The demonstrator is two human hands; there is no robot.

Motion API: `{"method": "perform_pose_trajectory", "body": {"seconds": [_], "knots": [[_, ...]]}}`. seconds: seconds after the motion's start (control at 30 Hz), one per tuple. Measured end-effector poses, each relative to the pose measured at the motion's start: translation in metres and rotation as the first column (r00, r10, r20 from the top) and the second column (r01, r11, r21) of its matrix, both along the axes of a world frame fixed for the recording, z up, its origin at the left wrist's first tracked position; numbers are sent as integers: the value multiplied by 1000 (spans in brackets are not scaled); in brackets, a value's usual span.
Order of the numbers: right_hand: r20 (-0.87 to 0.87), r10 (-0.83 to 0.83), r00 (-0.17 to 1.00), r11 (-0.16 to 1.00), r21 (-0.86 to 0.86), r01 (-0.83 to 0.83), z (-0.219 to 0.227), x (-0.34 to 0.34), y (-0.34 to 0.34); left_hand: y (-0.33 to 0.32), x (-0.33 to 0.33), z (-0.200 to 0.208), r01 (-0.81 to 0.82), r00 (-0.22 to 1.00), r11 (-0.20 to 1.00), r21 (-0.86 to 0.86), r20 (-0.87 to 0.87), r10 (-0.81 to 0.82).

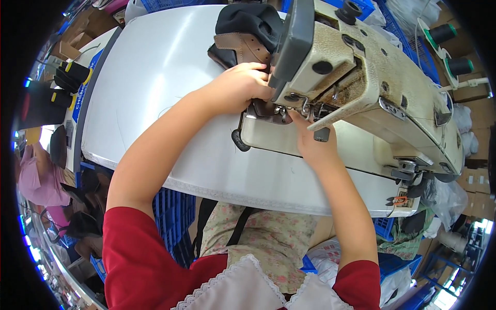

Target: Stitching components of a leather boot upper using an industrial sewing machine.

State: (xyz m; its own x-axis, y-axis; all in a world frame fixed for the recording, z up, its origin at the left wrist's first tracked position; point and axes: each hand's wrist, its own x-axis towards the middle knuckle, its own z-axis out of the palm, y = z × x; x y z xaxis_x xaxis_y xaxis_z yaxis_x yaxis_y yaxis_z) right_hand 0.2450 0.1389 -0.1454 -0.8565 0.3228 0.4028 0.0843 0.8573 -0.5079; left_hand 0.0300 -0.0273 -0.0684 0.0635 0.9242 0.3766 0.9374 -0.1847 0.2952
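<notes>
A brown and black leather shoe upper (243, 45) lies bunched at the sewing machine's head (330, 62), its brown edge running under the presser foot (282, 113). My left hand (240, 89) is closed on the upper just left of the needle area, fingers bent over the brown leather. The machine head hides part of the piece and the tips of some fingers. My right hand (316, 142) is at the other side of the presser foot, one fingertip close to the leather's edge. Its other fingers are mostly hidden behind the machine's pale lever.
The white table (155, 103) spreads to the left, with loose threads on it. Orange-handled thread snips (398, 200) lie by the machine's base at right. Thread spools (459, 66) stand at the far right. Blue crates (173, 222) sit below. Another person in pink (41, 178) is at far left.
</notes>
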Motion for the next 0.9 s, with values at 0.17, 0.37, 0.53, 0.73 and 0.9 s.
{"method": "perform_pose_trajectory", "body": {"seconds": [0.17, 0.37, 0.53, 0.73, 0.9], "knots": [[-21, 54, 998, 996, 70, -52, 5, -3, -4, 1, 1, 3, 23, 1000, 999, 43, -16, -23], [19, 70, 997, 984, 166, -72, 13, 3, -2, 6, 3, 8, 68, 998, 993, 97, -7, -68], [13, 69, 998, 996, 50, -70, 29, 1, -11, 4, 4, 10, 87, 996, 991, 104, 5, -88], [-46, 61, 997, 993, -95, -65, 32, -3, -11, 5, 6, 14, 80, 997, 989, 121, -6, -80], [-37, 32, 999, 990, -137, -37, 28, 0, -9, 6, 6, 13, 77, 997, 989, 127, 14, -79]]}}
